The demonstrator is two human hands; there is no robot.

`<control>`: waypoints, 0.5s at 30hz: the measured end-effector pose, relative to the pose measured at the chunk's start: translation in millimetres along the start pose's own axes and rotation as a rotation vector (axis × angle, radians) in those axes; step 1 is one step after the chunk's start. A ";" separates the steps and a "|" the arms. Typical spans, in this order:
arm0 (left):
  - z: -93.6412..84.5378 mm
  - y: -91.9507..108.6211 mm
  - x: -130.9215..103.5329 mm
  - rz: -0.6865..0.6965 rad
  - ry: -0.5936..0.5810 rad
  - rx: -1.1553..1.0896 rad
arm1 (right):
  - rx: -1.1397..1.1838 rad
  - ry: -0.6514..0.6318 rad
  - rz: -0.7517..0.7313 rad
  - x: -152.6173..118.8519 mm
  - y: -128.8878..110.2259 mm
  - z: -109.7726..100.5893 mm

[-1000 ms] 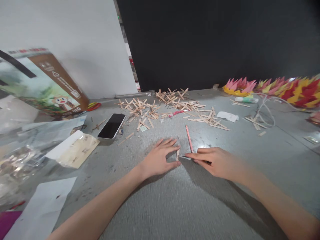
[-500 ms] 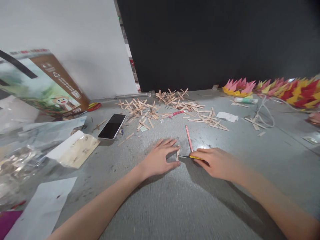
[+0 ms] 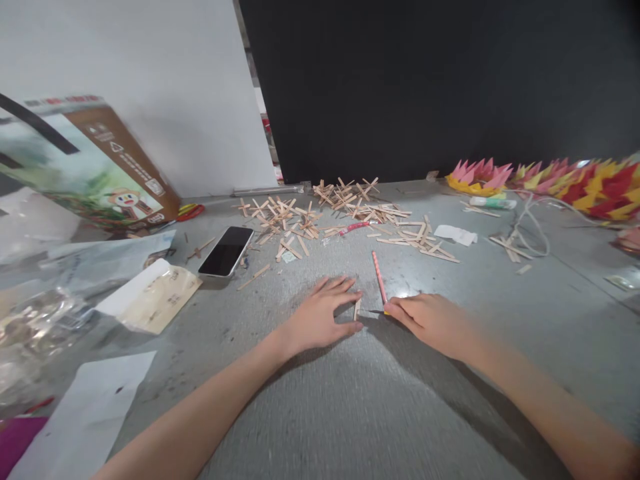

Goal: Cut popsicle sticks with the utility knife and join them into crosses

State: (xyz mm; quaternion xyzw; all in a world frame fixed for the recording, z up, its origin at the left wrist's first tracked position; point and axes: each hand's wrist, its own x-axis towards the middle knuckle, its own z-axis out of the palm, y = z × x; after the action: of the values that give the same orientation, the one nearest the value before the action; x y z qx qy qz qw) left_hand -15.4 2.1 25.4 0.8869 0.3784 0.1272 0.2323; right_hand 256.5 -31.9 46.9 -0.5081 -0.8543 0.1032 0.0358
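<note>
Head view: a short wooden stick (image 3: 357, 309) lies on the grey table (image 3: 310, 420), between the thumb and index finger of the left hand (image 3: 320, 319), which spread apart to pin its two ends while the other fingers rest extended. To its right, the right hand (image 3: 431, 325) is closed in a pinch around a knife (image 3: 374, 311), whose thin blade points at the stick; whether they touch is unclear. Just beyond the right fingertips lies a pink-striped rod (image 3: 379, 275). Farther back are heaped sticks (image 3: 284, 217), with a phone (image 3: 227, 252) to their left and paper petals (image 3: 481, 176) to their right.
</note>
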 end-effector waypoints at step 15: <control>-2.1 2.2 0.1 -0.006 -0.010 0.025 | -0.184 -0.013 0.065 4.7 -9.4 2.3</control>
State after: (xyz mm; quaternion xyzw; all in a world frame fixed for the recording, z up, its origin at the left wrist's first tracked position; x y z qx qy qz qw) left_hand -14.8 1.6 28.4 0.8893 0.3815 0.1173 0.2233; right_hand 245.8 -32.5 46.4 -0.5359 -0.8435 0.0288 -0.0201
